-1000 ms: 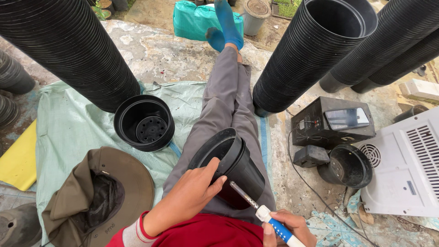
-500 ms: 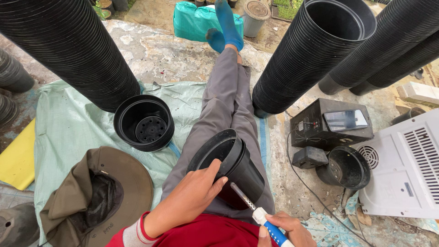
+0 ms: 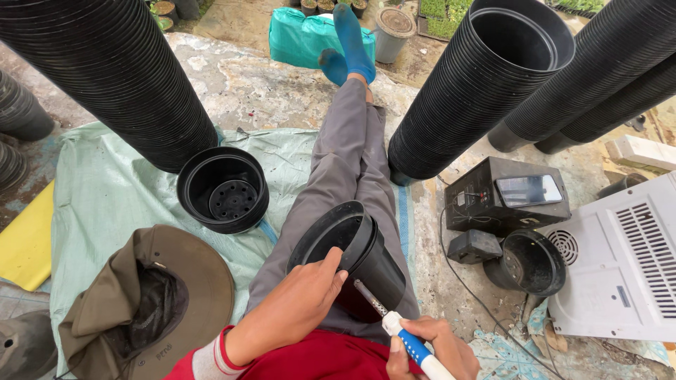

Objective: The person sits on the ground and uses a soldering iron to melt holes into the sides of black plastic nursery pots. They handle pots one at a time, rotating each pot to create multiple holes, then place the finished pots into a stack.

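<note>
My left hand (image 3: pixel 296 302) grips the rim of a black plastic plant pot (image 3: pixel 362 264) that lies tilted on my lap, its mouth facing up and left. My right hand (image 3: pixel 433 352) holds a blue and white tool with a metal rod (image 3: pixel 394 327); the rod's tip touches the lower side of the pot. My grey-trousered legs (image 3: pixel 348 155) stretch out ahead to blue socks.
Long stacks of black pots lie at left (image 3: pixel 105 70) and right (image 3: pixel 479 84). A short stack of pots (image 3: pixel 222 190) stands on the pale green sheet (image 3: pixel 105 197). A brown hat (image 3: pixel 148 299), a black box (image 3: pixel 507 193), another pot (image 3: pixel 528 264) and a white vented panel (image 3: pixel 627 260) surround me.
My right hand and the tool have shifted slightly, the rod staying against the pot's side. The left hand keeps its hold on the rim.
</note>
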